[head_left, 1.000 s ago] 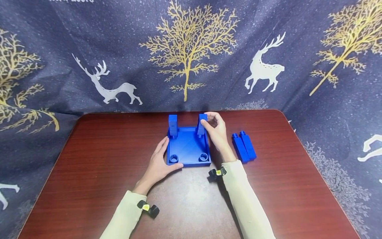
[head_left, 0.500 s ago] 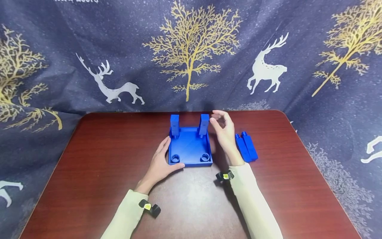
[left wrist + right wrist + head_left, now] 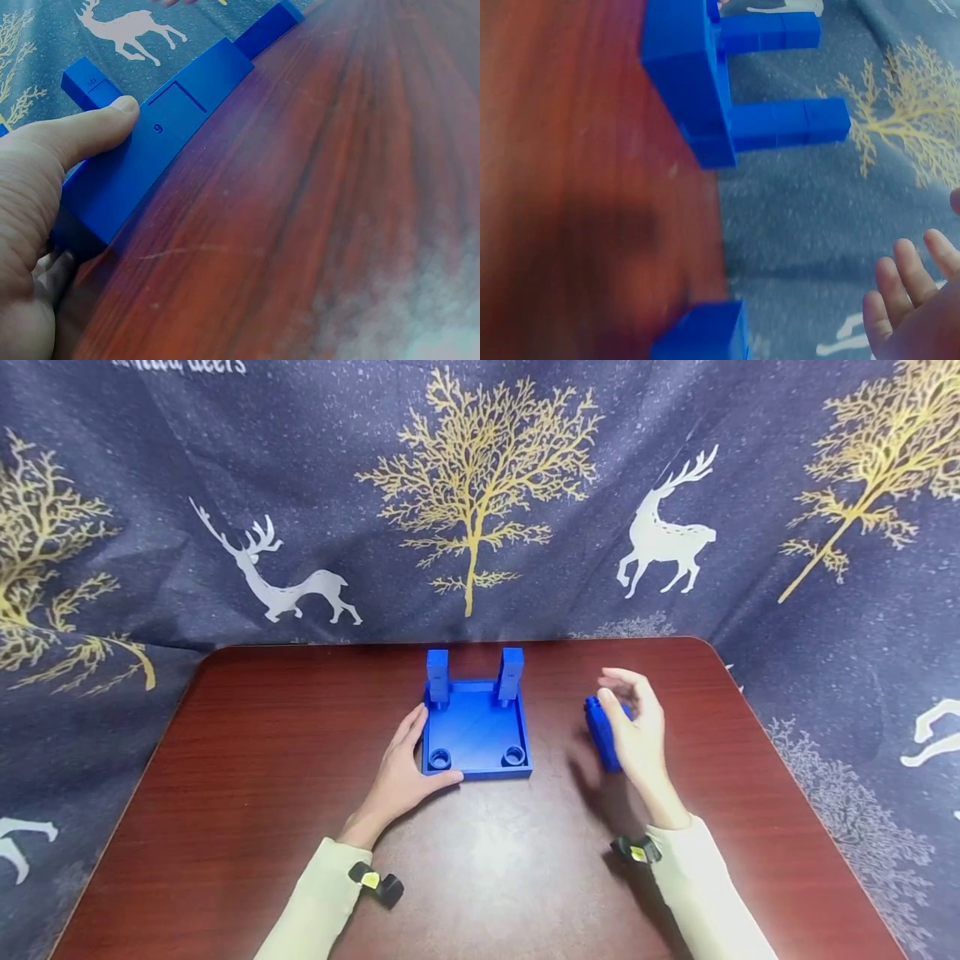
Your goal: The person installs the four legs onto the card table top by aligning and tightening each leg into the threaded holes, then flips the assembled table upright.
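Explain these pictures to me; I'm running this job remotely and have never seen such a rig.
There's no machine here: a person works bare-handed. The wide picture comes from a camera on the head; the two closer, tilted ones come from wrist cameras. On the brown table sits a blue tray with two standing posts at its far corners and round sockets at its near ones. The left hand holds the tray's near left corner. The right hand, by the loose blue posts, partly hides them; it appears to hold nothing, though touching can't be judged.
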